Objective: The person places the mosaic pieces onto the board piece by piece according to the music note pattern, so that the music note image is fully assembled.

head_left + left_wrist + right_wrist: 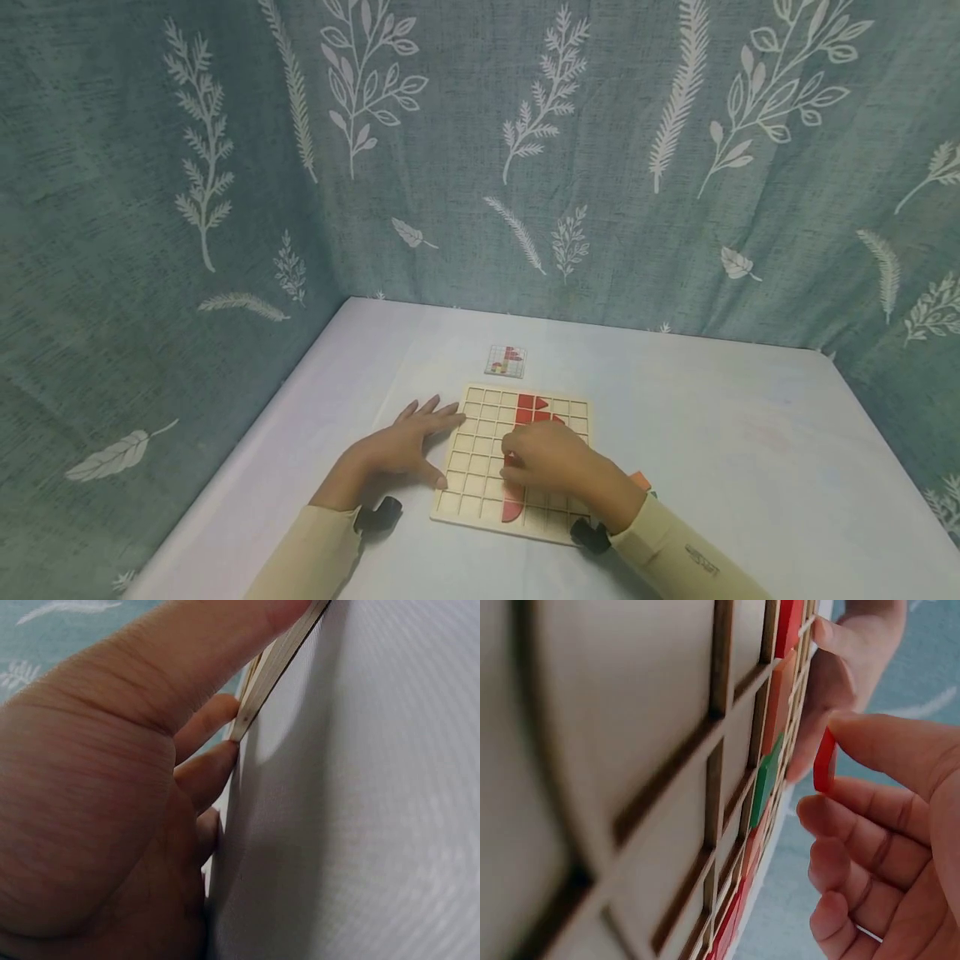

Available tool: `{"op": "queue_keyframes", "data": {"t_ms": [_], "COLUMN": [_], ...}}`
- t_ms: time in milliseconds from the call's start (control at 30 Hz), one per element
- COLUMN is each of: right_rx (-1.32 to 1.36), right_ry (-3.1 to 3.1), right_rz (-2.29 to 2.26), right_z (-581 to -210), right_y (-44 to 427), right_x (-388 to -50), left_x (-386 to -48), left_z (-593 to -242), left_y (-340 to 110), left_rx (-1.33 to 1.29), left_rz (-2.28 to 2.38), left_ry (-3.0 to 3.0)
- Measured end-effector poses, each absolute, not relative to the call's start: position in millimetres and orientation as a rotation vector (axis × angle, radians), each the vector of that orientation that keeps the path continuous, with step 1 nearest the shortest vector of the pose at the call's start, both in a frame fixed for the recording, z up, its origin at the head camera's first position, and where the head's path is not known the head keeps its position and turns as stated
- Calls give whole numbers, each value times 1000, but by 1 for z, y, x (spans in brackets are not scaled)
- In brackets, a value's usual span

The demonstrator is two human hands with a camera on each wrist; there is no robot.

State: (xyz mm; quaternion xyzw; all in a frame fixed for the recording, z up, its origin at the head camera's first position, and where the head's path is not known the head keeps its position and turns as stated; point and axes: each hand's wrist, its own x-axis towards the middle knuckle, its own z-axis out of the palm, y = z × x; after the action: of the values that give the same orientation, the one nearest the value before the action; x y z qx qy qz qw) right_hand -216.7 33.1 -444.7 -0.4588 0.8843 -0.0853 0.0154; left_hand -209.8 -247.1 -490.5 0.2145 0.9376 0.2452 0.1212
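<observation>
A pale wooden grid board (pixel 465 462) lies on the table. My left hand (pixel 401 446) is spread at its left side, thumb and fingertips touching the edge; the left wrist view shows the same edge (pixel 259 694) against the thumb and fingers. Over the middle of the board, my right hand (pixel 558 462) pinches a small red tile (pixel 824 761) between thumb and forefinger, held apart from the grid in the right wrist view. Red tiles (pixel 525 402) sit in the upper cells, and a rounded pinkish-red tile (pixel 513 509) lies near the bottom. A green tile (pixel 766 787) and an orange tile (pixel 778 701) also stand in cells.
Behind the board lies a small picture card (pixel 506 361) with a coloured grid pattern. An orange piece (pixel 641 481) shows beyond the right forearm, partly hidden by it. A white cloth covers the table (pixel 720 433), and a leaf-patterned curtain (pixel 465 167) hangs behind.
</observation>
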Motion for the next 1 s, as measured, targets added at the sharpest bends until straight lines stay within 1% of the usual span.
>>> {"op": "queue_keyframes", "data": {"t_ms": [200, 433, 633, 833, 1000], "right_rx": [-1387, -1299, -1346, -1396, -1330], "right_ry": [2730, 2700, 2670, 2627, 2658], "right_rz": [-222, -283, -287, -315, -326], "right_z": [-443, -447, -446, -447, -449], "right_y": [20, 16, 12, 9, 9], "right_x": [-217, -218, -218, -217, -217], "left_x": [-212, -212, -211, -212, -212], "left_z": [-491, -490, -485, -488, -491], "left_y": [-248, -247, -247, -248, -249], "left_rx": [662, 655, 639, 654, 647], "left_rz": [710, 680, 718, 721, 713], "left_ry": [2738, 2735, 2728, 2724, 2733]}}
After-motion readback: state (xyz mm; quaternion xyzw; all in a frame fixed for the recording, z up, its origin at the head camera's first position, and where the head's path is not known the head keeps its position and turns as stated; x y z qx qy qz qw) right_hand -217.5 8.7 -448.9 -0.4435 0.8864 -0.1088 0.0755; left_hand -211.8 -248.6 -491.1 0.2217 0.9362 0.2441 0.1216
